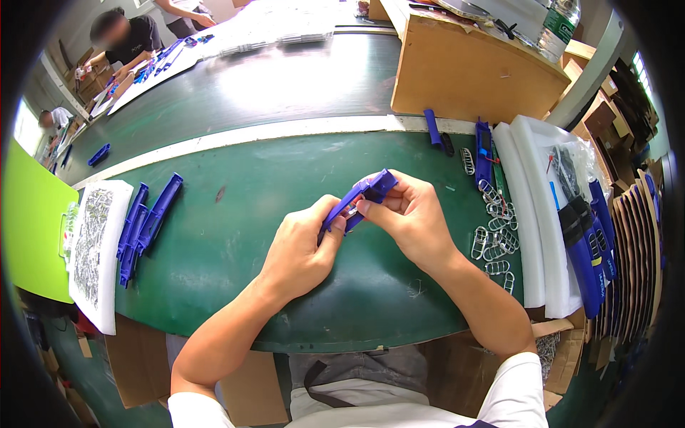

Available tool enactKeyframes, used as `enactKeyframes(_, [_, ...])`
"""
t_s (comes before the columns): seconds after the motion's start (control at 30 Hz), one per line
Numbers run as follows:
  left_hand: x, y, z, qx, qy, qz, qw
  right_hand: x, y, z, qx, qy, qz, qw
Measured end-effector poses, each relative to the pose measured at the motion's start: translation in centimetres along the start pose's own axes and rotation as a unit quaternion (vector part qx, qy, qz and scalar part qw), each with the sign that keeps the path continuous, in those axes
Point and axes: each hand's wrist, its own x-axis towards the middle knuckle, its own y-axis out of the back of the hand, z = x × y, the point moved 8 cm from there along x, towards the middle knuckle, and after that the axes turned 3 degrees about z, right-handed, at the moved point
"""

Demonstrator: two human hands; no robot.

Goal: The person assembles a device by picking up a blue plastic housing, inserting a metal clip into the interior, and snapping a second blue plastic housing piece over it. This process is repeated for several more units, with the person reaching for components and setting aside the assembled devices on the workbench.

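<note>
Over the middle of the green work table (235, 235), a blue plastic housing (378, 184) is tilted up between my two hands. My left hand (303, 239) grips its lower end, thumb on the near side. Fingers of my right hand (410, 210) pinch its upper end, the thumb pressing toward the open inside. A small red and whitish part (350, 208) shows within the housing, mostly hidden by my thumbs. Several long blue housings (158, 214) lie to the left. On the right are loose oval metal rings (496, 239) and another blue housing (484, 158).
A white foam tray (107, 285) of small metal parts stands at the left edge beside a bright green panel (32, 221). White foam blocks (531, 235) and bagged blue pieces stand at right. A wooden box (471, 78) is behind, with a bottle (559, 28). Other people work far left.
</note>
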Motion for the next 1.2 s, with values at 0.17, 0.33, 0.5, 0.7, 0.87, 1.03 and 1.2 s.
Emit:
enactKeyframes(0.17, [-0.1, 0.0, -0.4, 0.036, -0.029, -0.006, 0.999, -0.4, -0.7, 0.0, 0.01, -0.012, -0.011, 1.0])
enactKeyframes(0.33, [-0.1, 0.0, -0.1, 0.049, -0.003, 0.006, 0.999, -0.9, -0.9, -0.3, -0.001, 0.029, 0.028, 0.999])
enactKeyframes(0.5, [-0.4, 0.3, -0.2, 0.053, 0.016, 0.016, 0.998, -0.7, -1.1, 0.0, -0.014, 0.018, 0.025, 0.999])
enactKeyframes(0.7, [-0.2, 0.3, -0.2, 0.046, 0.025, -0.007, 0.999, -0.7, -0.7, -0.1, -0.022, 0.03, 0.042, 0.998])
enactKeyframes(0.87, [-0.3, -0.4, -0.3, -0.048, 0.105, -0.085, 0.99, -0.6, -0.8, -3.1, -0.183, 0.141, 0.045, 0.972])
enactKeyframes(1.03, [-0.3, -0.5, -1.4, -0.002, 0.093, -0.098, 0.991, -0.6, -1.0, -2.6, -0.284, 0.124, 0.004, 0.951])
enactKeyframes(1.2, [-0.4, -0.2, -1.2, 0.019, 0.085, -0.098, 0.991, -0.9, -1.2, -3.3, -0.293, 0.144, 0.013, 0.945])
